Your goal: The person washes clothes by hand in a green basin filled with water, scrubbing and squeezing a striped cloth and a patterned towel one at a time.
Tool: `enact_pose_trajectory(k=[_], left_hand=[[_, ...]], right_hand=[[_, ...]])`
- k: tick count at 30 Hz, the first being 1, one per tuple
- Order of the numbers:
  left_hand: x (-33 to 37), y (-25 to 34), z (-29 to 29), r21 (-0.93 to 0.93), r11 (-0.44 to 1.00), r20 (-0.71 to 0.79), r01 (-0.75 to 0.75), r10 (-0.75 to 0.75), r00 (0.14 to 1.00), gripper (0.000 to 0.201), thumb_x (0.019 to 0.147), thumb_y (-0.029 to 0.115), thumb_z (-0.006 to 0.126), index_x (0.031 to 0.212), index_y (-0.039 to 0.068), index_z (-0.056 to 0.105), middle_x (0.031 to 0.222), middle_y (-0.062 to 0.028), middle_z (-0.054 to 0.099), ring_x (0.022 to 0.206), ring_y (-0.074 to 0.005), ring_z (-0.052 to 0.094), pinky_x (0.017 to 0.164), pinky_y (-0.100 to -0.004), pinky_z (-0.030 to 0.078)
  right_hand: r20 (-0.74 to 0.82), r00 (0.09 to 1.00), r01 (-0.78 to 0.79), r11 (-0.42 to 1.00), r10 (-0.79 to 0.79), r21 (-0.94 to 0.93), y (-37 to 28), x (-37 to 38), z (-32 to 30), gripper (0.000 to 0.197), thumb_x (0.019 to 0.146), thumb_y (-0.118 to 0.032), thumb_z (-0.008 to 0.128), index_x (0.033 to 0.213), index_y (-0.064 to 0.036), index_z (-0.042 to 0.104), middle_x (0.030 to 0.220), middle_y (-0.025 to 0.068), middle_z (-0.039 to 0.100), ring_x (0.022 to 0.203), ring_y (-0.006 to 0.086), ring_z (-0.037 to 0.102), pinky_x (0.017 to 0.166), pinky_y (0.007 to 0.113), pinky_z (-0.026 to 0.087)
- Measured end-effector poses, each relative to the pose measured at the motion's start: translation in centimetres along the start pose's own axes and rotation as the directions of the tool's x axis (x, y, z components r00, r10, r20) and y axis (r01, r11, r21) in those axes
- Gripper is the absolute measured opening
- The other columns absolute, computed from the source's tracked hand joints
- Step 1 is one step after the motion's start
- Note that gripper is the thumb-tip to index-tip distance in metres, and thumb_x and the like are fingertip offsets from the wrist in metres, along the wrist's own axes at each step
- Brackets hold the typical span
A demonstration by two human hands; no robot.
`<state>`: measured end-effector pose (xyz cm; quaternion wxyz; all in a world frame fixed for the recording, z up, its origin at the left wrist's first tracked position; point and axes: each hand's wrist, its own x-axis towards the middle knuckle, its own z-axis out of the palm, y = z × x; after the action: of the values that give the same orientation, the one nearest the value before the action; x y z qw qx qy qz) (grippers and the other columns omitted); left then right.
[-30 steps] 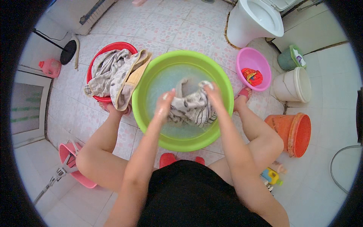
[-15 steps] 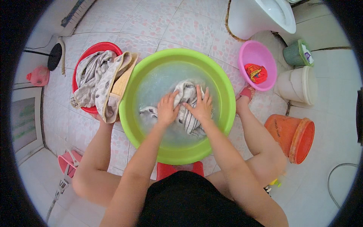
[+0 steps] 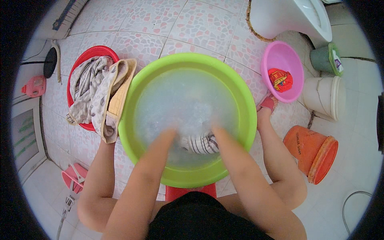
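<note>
A large green basin (image 3: 188, 182) stands between my knees, filled with cloudy, bluish water (image 3: 168, 96). Both arms reach down into it, and the hands are under the surface. My left hand (image 3: 173, 129) enters the water left of centre; my right hand (image 3: 216, 127) goes in to the right of it. Their fingers are hidden by the murky water. A wet white cloth with dark stripes (image 3: 203, 144) shows partly above the water between my wrists. The rest of the cloth is submerged, and whether either hand grips it is hidden.
Left of the basin, a red basin (image 3: 105, 49) holds patterned cloths (image 3: 94, 94). At the right stand a pink basin (image 3: 276, 54) with a red packet (image 3: 281, 80), a white bucket (image 3: 320, 96) and a tipped orange bucket (image 3: 304, 150). A white toilet (image 3: 280, 20) is behind.
Both hands have sunk from the cloth's top into the water. Most of the cloth has gone under, leaving a striped part nearer to me. The view has shifted slightly.
</note>
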<state>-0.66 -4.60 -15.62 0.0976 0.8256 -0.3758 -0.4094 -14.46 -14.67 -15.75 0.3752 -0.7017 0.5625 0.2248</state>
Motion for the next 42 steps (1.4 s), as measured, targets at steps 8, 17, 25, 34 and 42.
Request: enact_pose_trajectory(k=[8,17,25,34,42], left_hand=[[0.3,-4.2,-3.3,0.062,0.997,-0.035,-0.051,0.053,0.998,0.062,0.063,0.017,0.068,0.119,0.009,0.043,0.107,-0.0188,0.055,0.099,-0.0337,0.052,0.083,-0.0421,0.042],[-7.3,-3.2,-7.7,0.202,0.962,-0.259,-0.183,0.232,0.938,0.044,0.062,0.008,0.064,0.104,0.012,0.051,0.091,-0.0108,0.059,0.095,-0.0274,0.054,0.080,-0.0414,0.039],[-13.2,-1.7,-9.3,0.057,0.940,-0.292,-0.335,0.337,0.895,0.035,0.060,0.021,0.071,0.092,0.016,0.056,0.092,-0.0039,0.060,0.094,-0.0258,0.054,0.084,-0.0526,0.033],[-14.8,-4.7,-8.0,-0.565,0.762,-0.287,-0.315,0.177,0.942,0.042,0.071,0.023,0.065,0.109,0.011,0.055,0.104,-0.0057,0.059,0.098,-0.0197,0.053,0.088,-0.0351,0.037],[-19.4,0.9,-15.4,-0.942,0.281,-0.192,-0.184,-0.002,0.981,0.049,0.086,0.038,0.042,0.128,0.012,0.041,0.123,-0.0042,0.047,0.110,-0.0185,0.044,0.090,-0.0347,0.034]], right_hand=[[-0.315,0.864,0.415,0.910,-0.392,0.009,-1.3,-1.1,-3.3,0.052,0.064,-0.020,0.070,0.112,-0.0069,0.055,0.124,0.0148,0.046,0.113,0.0281,0.045,0.091,0.038,0.038],[-0.225,0.848,0.388,0.274,-0.480,0.880,-4.9,-13.4,-10.9,0.036,0.056,0.010,0.065,0.090,0.0030,0.058,0.110,0.0125,0.058,0.091,0.0166,0.058,0.076,0.027,0.047],[-0.271,0.739,0.362,0.025,-0.616,0.932,-6.2,-22.3,-13.1,0.029,0.058,0.016,0.057,0.083,0.0020,0.053,0.111,0.0188,0.056,0.094,0.0240,0.058,0.080,0.034,0.049],[-0.412,0.636,0.385,-0.194,-0.653,0.902,-9.3,-31.4,-17.7,0.032,0.059,0.014,0.048,0.087,-0.0001,0.045,0.107,0.0226,0.054,0.102,0.0361,0.053,0.088,0.048,0.044],[-0.413,0.542,0.377,-0.228,-0.731,0.898,-10.8,-37.3,-21.8,0.038,0.061,0.008,0.047,0.098,0.0028,0.043,0.113,0.0203,0.050,0.106,0.0362,0.050,0.092,0.048,0.040]])
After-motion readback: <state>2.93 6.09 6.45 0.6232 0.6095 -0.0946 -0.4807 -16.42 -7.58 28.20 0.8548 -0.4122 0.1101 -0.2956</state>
